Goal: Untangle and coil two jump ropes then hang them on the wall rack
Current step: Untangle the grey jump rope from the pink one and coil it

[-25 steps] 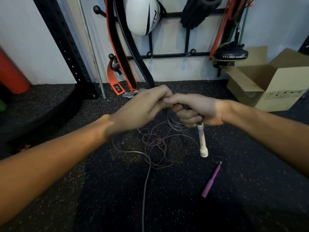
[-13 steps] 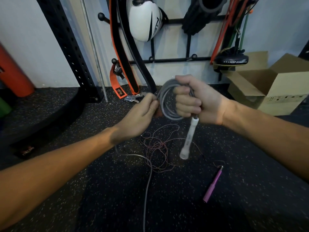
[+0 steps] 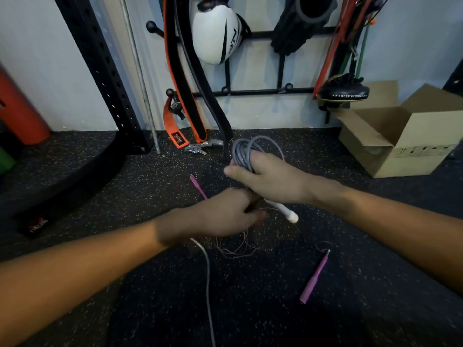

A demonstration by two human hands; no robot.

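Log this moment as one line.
right hand: grips grey coil and white handle | left hand: low at pink tangle, grip unclear | grey tail: on floor | pink handles: on floor

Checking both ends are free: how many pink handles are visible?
2: the far handle pokes out beyond the left hand; the near handle lies on the floor to the right. None seems hidden.

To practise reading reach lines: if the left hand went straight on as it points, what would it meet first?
Probably the white handle below the right hand, which grips the grey rope coil; depth unclear.
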